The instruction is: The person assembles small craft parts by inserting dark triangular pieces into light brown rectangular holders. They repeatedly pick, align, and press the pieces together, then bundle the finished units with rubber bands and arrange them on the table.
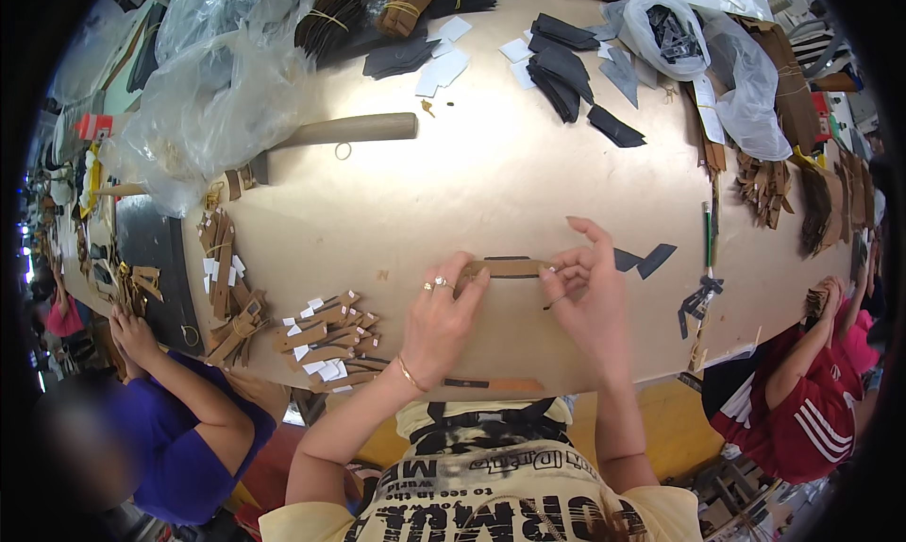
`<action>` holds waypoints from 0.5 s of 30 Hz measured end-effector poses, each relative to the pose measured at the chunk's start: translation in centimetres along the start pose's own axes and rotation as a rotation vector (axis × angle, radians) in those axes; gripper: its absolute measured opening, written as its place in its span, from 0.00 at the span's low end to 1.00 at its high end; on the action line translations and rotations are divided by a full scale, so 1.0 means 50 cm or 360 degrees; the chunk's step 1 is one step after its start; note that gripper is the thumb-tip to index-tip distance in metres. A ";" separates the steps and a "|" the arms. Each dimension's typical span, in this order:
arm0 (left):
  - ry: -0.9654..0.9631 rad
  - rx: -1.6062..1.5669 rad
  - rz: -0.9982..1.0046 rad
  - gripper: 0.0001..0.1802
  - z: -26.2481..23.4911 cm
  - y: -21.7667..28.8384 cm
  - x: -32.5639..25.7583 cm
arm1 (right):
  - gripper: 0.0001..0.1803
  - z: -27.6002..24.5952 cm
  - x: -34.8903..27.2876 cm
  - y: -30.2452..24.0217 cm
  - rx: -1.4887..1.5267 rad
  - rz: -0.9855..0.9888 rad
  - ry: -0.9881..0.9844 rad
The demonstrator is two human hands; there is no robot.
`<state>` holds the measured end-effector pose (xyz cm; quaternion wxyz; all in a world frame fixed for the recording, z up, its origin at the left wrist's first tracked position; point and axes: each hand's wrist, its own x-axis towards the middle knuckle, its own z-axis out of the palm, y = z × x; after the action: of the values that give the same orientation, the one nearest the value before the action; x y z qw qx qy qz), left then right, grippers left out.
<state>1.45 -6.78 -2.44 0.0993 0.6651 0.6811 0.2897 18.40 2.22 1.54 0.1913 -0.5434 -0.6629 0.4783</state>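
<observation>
Between my hands lies a narrow brown strip [514, 269], with dark edging showing along its far and near sides. My left hand [442, 308], with rings on its fingers, pinches the strip's left end between thumb and fingers. At the other end, the thumb and fingers of my right hand [587, 292] close on the strip, with the index finger raised. A thin dark piece sticks out by the right thumb. Just right of that hand are dark angled pieces [651, 261]. A flat tool with a dark and an orange-brown part [493, 384] rests at the table's near edge.
Brown strips with white tags [330, 339] lie in a heap to the left, near banded bundles [220, 263]. Plastic bags [217, 98], a brown roll [349, 129] and dark pieces [557, 75] lie farther off. A green pencil [707, 230] is at right. Co-workers sit on both sides.
</observation>
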 end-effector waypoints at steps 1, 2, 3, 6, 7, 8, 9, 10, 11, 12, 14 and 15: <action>-0.0018 -0.0008 -0.0035 0.18 -0.001 0.002 0.000 | 0.26 0.009 -0.008 -0.006 -0.0210 -0.0189 0.0083; -0.0027 -0.0023 -0.0076 0.19 -0.002 0.007 -0.001 | 0.24 0.019 -0.014 -0.010 -0.0434 -0.0416 0.0073; -0.0047 -0.0046 -0.0121 0.20 -0.003 0.011 -0.002 | 0.22 0.030 -0.019 -0.014 -0.0665 -0.0691 0.0078; -0.0083 -0.0176 -0.0131 0.20 -0.014 0.008 -0.001 | 0.18 0.069 -0.044 -0.024 -0.0805 -0.1041 -0.0029; -0.0120 -0.0206 -0.0137 0.21 -0.017 0.007 -0.002 | 0.17 0.075 -0.049 -0.023 -0.0752 -0.1090 -0.0076; -0.0154 -0.0241 -0.0159 0.21 -0.019 0.005 -0.001 | 0.15 0.068 -0.045 -0.015 -0.0575 -0.0969 -0.0124; -0.0174 -0.0277 -0.0176 0.22 -0.021 0.003 -0.001 | 0.14 0.061 -0.041 -0.006 -0.0388 -0.0870 -0.0165; -0.0187 -0.0329 -0.0216 0.21 -0.021 0.000 0.000 | 0.13 0.055 -0.038 0.003 -0.0197 -0.0774 -0.0208; -0.0173 -0.0339 -0.0203 0.21 -0.020 -0.001 0.001 | 0.12 0.047 -0.035 0.011 -0.0086 -0.0763 -0.0232; -0.0162 -0.0347 -0.0192 0.20 -0.021 -0.002 0.000 | 0.11 0.043 -0.035 0.017 0.0028 -0.0752 -0.0258; -0.0127 -0.0345 -0.0184 0.19 -0.018 -0.002 0.001 | 0.10 0.040 -0.031 0.027 0.0147 -0.0790 -0.0290; -0.0100 -0.0336 -0.0193 0.19 -0.015 -0.002 0.003 | 0.10 0.043 -0.030 0.030 0.0150 -0.0838 -0.0304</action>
<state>0.95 -6.85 -1.85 0.2075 0.6173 0.6823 0.3322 18.07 -0.11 -0.33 0.2706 -0.2954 -0.7733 0.4915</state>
